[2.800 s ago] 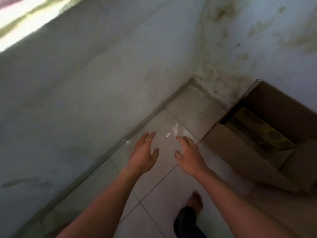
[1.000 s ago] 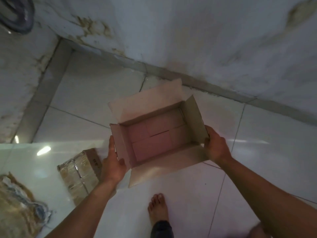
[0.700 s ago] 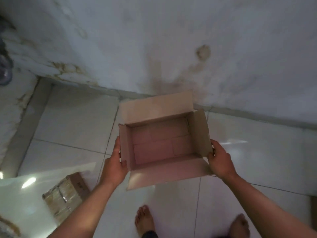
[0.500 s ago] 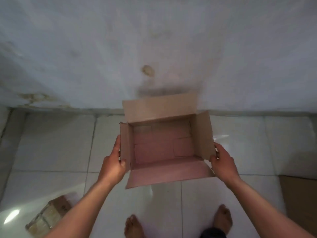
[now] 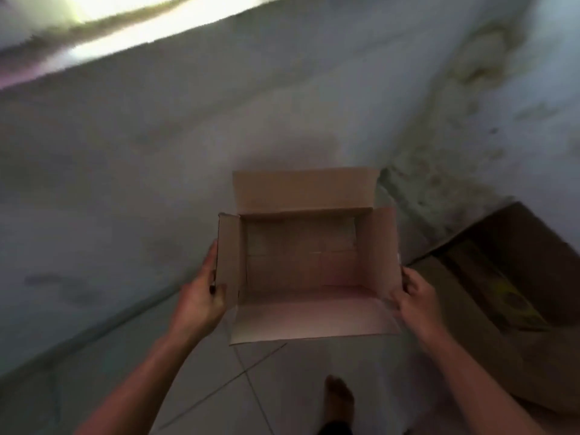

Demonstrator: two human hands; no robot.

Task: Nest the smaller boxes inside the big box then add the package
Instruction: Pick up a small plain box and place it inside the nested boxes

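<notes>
I hold an open, empty brown cardboard box (image 5: 301, 262) in the air in front of me, its four flaps folded outward. My left hand (image 5: 201, 299) grips its left wall and flap. My right hand (image 5: 414, 296) grips its right wall. The big cardboard box (image 5: 464, 309) stands open on the floor at the right, in the corner of the room. Inside it lies something flat with yellow-green print (image 5: 502, 290). The big box is to the right of the held box and lower. The package is out of view.
A stained grey wall (image 5: 157, 152) runs behind and to the left, meeting another wall at a mouldy corner (image 5: 417, 196). White floor tiles (image 5: 219, 387) lie below. My bare foot (image 5: 339, 400) stands on them, near the big box's front flap.
I have turned to the right while carrying the small box. The big box has come into view at the right, and the wrapped package on the floor at the left has left the view.
</notes>
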